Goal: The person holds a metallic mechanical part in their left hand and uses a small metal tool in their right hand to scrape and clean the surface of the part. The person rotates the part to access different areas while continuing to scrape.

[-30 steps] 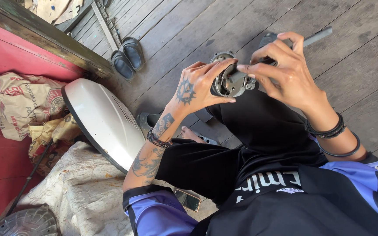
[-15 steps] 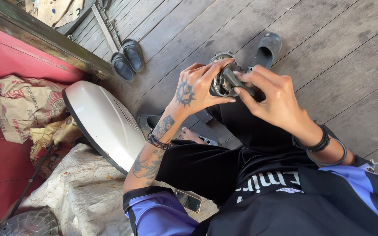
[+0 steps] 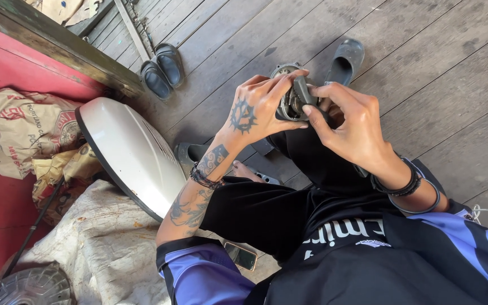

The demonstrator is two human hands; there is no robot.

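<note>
While the person sits on the wooden floor [image 3: 436, 85], a round grey metal part [image 3: 289, 101] is held up between both hands above the lap, in the middle of the view. The left hand [image 3: 255, 110], with a dark star-shaped tattoo on its back, wraps around the left side of the part, its fingers curled over the rim. The right hand [image 3: 351, 127] comes in from the right and grips a dark strip [image 3: 302, 93] that lies across the face of the part, thumb and forefinger pinching it. Both hands are clenched on what they hold.

Just beyond the part, a dark slipper [image 3: 345, 59] lies on the floor, and a second one [image 3: 190, 152] sits nearer, left of the knee. Farther left, a pair of dark sandals [image 3: 162, 70] rests beside a wooden beam [image 3: 46, 48]. A white curved cover [image 3: 131, 152] leans at the left, next to crumpled paper sacks [image 3: 18, 130]. A pale cloth [image 3: 91, 243] spreads below it, and a ribbed metal disc [image 3: 29, 288] shows in the near left corner. A phone [image 3: 239, 255] lies under the left elbow.
</note>
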